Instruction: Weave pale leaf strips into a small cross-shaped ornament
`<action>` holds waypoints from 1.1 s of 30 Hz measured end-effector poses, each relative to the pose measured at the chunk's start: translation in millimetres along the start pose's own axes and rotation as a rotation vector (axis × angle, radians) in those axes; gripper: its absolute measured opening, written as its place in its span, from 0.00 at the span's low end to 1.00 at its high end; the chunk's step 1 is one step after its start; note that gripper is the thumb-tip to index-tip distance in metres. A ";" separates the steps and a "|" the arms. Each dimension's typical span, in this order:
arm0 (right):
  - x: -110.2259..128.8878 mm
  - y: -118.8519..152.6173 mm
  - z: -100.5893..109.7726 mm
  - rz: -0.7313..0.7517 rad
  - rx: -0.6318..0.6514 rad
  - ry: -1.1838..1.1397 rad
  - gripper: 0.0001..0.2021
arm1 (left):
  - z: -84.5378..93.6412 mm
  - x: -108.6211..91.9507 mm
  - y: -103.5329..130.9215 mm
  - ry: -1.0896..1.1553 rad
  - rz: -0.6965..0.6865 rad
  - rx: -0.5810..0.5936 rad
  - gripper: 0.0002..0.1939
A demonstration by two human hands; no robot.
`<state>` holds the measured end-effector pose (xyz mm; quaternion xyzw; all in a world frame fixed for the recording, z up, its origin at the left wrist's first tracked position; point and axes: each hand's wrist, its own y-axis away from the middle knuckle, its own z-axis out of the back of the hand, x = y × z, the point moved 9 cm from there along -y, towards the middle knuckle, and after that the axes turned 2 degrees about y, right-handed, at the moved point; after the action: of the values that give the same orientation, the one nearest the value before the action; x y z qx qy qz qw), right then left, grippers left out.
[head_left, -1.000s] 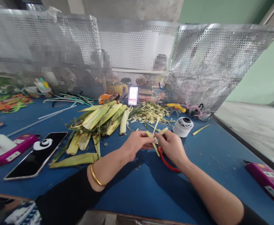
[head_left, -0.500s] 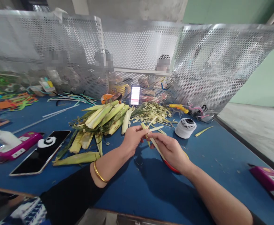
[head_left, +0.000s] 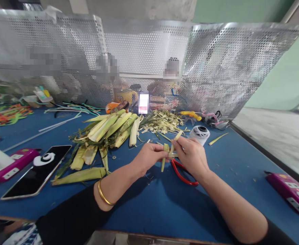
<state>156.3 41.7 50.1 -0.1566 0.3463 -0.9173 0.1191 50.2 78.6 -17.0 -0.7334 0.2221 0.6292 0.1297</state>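
Between my two hands are pale green husk strips, crossed over one another. My left hand, with a gold bangle at the wrist, pinches the strips where they cross. My right hand grips the upper part of a strip that bends upward. Red-handled scissors lie on the blue table under my right hand; their blades are hidden. Just behind the right hand stands a spool of white thread. A heap of corn husks lies to the left of my hands.
Husk scraps lie along the perforated metal screen, with people blurred behind it. A phone and a purple power strip are at left. Another purple power strip is at right. A yellow tool lies near the spool.
My right hand has risen and now holds a strip upright beside the left hand. More of the red scissor handles shows. The whole view has shifted slightly.
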 end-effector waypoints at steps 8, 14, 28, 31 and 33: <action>-16.3 7.7 -24.4 -0.238 0.215 0.099 0.16 | 2.4 8.4 -0.2 -0.100 0.009 -0.056 0.07; -21.6 -2.9 -8.5 -0.195 0.278 -0.126 0.13 | 16.4 9.3 -2.8 0.001 0.064 -0.187 0.04; -34.8 -5.7 -5.1 -0.354 0.308 -0.937 0.13 | 24.3 0.7 -3.3 0.026 0.060 -0.239 0.05; -34.9 -8.0 -3.8 -0.370 0.167 -0.941 0.13 | 23.1 -2.9 -2.2 -0.002 0.032 -0.245 0.05; -30.9 -6.3 -10.0 -0.396 0.191 -0.936 0.13 | 23.2 -5.2 -1.5 -0.031 0.013 -0.253 0.06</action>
<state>180.4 62.4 41.0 -0.6012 0.1343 -0.7815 0.0991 30.3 91.7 -16.2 -0.7326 0.1437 0.6644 0.0356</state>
